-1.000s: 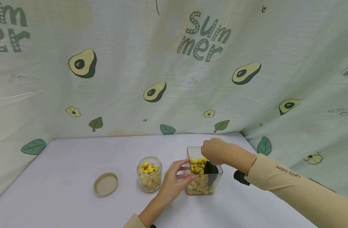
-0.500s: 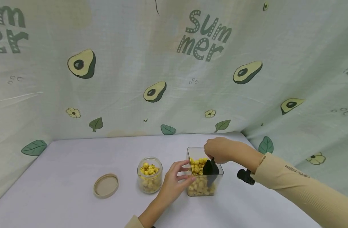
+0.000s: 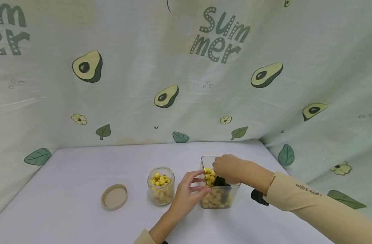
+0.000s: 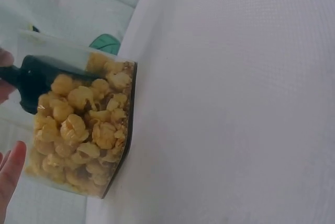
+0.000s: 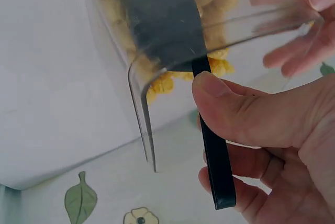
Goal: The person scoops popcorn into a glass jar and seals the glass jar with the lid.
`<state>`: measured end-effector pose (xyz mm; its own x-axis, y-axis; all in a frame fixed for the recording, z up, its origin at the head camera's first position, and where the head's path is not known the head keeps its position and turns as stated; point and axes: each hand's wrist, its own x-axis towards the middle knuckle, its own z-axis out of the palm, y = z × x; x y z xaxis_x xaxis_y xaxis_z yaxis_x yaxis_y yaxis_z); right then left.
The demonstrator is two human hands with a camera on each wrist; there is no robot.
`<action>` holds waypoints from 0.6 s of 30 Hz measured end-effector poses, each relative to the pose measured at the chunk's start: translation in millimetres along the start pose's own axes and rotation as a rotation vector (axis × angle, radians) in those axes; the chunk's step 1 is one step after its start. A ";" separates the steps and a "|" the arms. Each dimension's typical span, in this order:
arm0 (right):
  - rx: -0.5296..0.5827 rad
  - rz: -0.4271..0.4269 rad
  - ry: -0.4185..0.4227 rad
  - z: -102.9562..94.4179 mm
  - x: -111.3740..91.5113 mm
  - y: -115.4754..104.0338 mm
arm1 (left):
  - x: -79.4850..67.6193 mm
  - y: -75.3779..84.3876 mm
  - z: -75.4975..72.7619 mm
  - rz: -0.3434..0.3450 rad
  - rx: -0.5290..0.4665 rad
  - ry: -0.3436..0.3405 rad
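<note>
In the head view, my right hand (image 3: 230,168) is over a clear square container (image 3: 205,204) of yellow popcorn (image 3: 209,176). It grips the thin handle (image 5: 217,166) of a black scoop (image 5: 165,17), thumb laid on top and fingers beneath. The scoop's blade is down among the popcorn, dark through the clear wall in the left wrist view. My left hand (image 3: 186,193) holds the container's near left corner, thumb at the front rim and fingers along the left side. Close by on the left stands an open glass jar (image 3: 160,196), partly filled with popcorn.
A round beige lid (image 3: 114,197) lies left of the jar on the white table (image 3: 67,203). Behind and to the right hangs a pale cloth (image 3: 128,67) printed with avocados and leaves.
The right hand rises slightly to the right, then drops lower and left over the container, with the scoop going deeper into the popcorn. The left hand keeps its place at the corner.
</note>
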<state>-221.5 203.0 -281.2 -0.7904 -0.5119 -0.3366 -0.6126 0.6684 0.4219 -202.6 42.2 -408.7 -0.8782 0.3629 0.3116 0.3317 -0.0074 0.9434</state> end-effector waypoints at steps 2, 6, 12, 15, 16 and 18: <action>0.062 0.006 0.002 -1.3 -3.2 4.4 | -0.3 0.8 -0.3 0.003 0.004 0.008; 0.154 0.014 0.029 -0.7 -6.5 9.4 | -0.8 1.5 -1.5 0.005 0.005 0.008; 0.110 -0.050 0.084 1.6 -4.8 9.3 | -1.5 0.1 -2.7 0.012 0.003 0.016; 0.146 -0.029 0.082 5.1 -6.3 11.3 | -1.6 -0.3 -1.6 0.008 -0.001 0.011; 0.160 -0.016 0.078 6.9 -7.2 11.9 | -1.4 -0.2 -1.1 0.008 -0.002 0.008; 0.182 0.007 0.068 10.9 -8.0 11.8 | -1.2 -0.1 -0.1 0.003 -0.005 0.004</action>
<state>-222.3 220.9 -282.7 -0.7970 -0.5382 -0.2742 -0.6004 0.7555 0.2623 -201.6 41.7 -409.2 -0.8785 0.3590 0.3151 0.3327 -0.0135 0.9429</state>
